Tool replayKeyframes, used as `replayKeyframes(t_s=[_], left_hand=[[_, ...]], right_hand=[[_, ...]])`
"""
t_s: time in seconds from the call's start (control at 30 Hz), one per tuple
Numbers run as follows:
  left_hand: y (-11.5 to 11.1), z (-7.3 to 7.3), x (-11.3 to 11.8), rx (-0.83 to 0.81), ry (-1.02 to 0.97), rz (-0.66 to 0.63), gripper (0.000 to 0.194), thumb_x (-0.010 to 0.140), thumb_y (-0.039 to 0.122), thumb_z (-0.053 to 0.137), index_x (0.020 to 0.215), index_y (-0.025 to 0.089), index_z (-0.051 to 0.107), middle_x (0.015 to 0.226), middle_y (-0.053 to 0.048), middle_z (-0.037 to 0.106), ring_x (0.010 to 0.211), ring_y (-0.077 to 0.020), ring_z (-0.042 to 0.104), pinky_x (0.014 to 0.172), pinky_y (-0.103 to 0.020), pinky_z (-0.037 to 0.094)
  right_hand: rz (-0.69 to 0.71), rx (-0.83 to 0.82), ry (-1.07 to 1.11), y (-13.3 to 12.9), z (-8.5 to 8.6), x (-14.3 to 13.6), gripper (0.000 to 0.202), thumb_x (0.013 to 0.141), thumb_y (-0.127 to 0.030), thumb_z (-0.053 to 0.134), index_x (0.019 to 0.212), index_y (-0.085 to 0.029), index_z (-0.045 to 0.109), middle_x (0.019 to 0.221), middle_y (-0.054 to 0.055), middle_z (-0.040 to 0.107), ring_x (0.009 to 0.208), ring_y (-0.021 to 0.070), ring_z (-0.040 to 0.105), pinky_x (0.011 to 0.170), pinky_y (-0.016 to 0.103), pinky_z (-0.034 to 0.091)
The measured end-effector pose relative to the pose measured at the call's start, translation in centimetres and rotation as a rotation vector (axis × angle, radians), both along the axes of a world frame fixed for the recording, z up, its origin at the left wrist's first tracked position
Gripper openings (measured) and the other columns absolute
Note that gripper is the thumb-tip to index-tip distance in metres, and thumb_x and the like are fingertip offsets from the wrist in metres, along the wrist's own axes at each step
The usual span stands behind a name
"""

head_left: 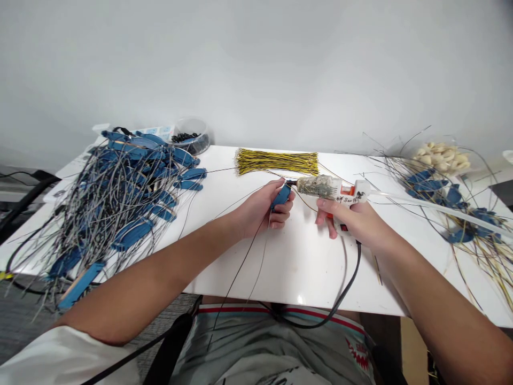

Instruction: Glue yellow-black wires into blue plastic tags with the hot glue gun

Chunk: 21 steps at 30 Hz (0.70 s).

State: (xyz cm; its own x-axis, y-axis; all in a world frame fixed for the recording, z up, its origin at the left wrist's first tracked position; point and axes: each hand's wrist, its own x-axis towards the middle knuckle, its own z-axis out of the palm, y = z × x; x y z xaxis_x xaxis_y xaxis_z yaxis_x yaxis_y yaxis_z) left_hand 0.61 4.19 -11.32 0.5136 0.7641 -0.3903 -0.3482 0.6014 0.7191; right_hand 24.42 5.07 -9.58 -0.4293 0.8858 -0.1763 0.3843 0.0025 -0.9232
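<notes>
Near the middle of the white table, my left hand [266, 208] holds a small blue part [281, 197] between its fingers, with thin wires hanging down from it. My right hand [352, 216] is wrapped round a white glue gun [344, 193], whose front is coated in hardened residue. The gun's dark nozzle touches or nearly touches the top of the blue part; the exact contact is too small to tell. A long translucent glue stick [433, 207] runs out of the gun's back to the right, and a black cord drops from its handle.
Blue parts with tangled grey wires [132, 232] are heaped at the left. Behind my hands lies a bundle of yellow and black wires [276, 162]. A clear tub [192, 136] holds small black pieces. More wired blue parts [427, 187] and cream-coloured pieces [441, 156] are at the right.
</notes>
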Motion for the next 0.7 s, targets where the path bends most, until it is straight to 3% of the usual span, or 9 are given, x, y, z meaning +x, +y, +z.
replayKeyframes(t_s=[0.7], left_hand=[[-0.1, 0.1, 0.1, 0.010, 0.032, -0.006, 0.041, 0.104, 0.056, 0.041, 0.090, 0.019, 0.052, 0.070, 0.005, 0.021, 0.047, -0.0083, 0.022, 0.041, -0.020, 0.028]], right_hand=[[0.013, 0.037, 0.041, 0.3, -1.0, 0.1, 0.041, 0.096, -0.053, 0.070, 0.077, -0.016, 0.070, 0.077, 0.007, 0.072, 0.047, 0.0136, 0.060, 0.052, 0.030, 0.046]])
